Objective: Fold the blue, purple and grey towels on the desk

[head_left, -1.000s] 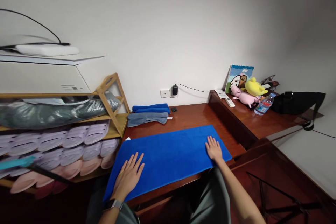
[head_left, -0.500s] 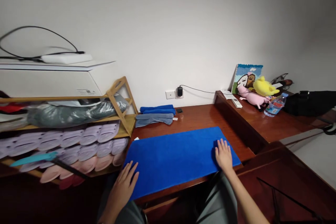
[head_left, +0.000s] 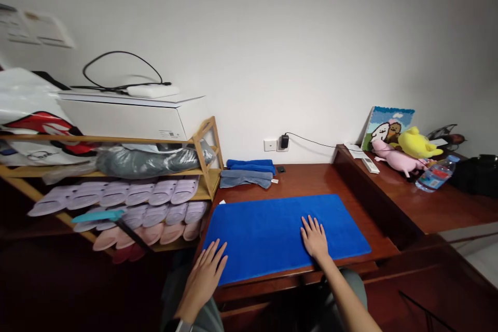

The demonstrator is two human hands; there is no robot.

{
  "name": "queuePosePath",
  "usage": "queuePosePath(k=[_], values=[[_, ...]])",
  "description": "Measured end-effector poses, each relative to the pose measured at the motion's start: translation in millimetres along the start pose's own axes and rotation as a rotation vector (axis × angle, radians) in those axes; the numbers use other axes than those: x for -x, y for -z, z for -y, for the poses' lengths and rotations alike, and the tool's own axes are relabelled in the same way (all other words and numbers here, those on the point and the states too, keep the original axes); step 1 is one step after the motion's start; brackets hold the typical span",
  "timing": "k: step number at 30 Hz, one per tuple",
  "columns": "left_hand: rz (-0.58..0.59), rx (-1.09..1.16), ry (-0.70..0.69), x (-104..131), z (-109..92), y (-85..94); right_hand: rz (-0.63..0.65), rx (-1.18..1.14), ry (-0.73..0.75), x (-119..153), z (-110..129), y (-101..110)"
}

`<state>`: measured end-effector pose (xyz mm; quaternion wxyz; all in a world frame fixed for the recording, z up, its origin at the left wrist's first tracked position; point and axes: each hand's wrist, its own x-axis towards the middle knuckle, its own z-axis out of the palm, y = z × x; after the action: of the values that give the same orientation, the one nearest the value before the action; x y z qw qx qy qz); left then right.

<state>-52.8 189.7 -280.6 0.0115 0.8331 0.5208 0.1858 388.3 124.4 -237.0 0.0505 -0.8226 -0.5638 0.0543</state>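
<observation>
A bright blue towel (head_left: 268, 233) lies spread out on the reddish-brown wooden desk (head_left: 311, 179). My left hand (head_left: 206, 272) rests at the towel's near left edge, palm down with the fingers apart. Flat on the right half of the towel is my right hand (head_left: 314, 238), its fingers spread. Neither hand grips anything. Behind the towel, a folded blue cloth (head_left: 251, 166) and a folded grey-blue cloth (head_left: 246, 179) lie near the wall.
At left stands a wooden rack (head_left: 210, 176) with slippers, a wrapped bundle and a white box (head_left: 124, 116). A raised surface (head_left: 424, 207) at right holds plush toys (head_left: 416, 144), a bottle (head_left: 438, 174) and a remote (head_left: 370, 165). A charger (head_left: 285, 141) sits in the wall socket.
The view has swung left, so things appear farther right. My right hand has slid left across the towel, away from its right edge. My left hand remains at the left edge.
</observation>
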Motion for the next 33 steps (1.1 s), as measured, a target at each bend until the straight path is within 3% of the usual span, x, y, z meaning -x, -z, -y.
queuePosePath(k=[4,8,12,17,19,22,25,27,30,33], values=[[-0.070,0.010,0.011,-5.3,-2.4,0.7,-0.026,0.015,0.008,12.3,21.8,0.3],[-0.004,0.001,0.017,-33.3,-3.3,3.6,-0.012,-0.013,0.082,17.2,44.2,0.5],[0.068,-0.038,0.040,-41.0,5.0,-7.9,0.002,-0.035,0.047,21.8,45.9,-6.4],[0.033,-0.065,0.052,-53.6,6.7,-17.0,0.002,-0.097,0.099,17.9,51.7,0.5],[0.036,-0.067,0.038,-77.2,-5.0,-14.5,-0.025,-0.131,0.165,6.9,71.9,9.8],[0.061,-0.059,-0.014,-122.7,-31.9,-12.7,-0.050,-0.203,0.293,-17.0,123.0,17.2],[0.094,-0.061,-0.044,-155.1,-49.4,-20.0,0.002,-0.257,0.414,-42.0,172.8,8.5],[0.112,-0.074,0.000,-162.8,-45.7,-28.5,0.044,-0.271,0.439,-57.9,185.4,-1.7],[0.086,-0.100,0.087,-160.6,-21.9,-39.4,0.050,-0.240,0.349,-81.3,154.2,-10.1],[0.047,-0.144,0.132,-156.2,0.9,-43.2,0.035,-0.132,0.132,-102.0,68.9,-3.6]])
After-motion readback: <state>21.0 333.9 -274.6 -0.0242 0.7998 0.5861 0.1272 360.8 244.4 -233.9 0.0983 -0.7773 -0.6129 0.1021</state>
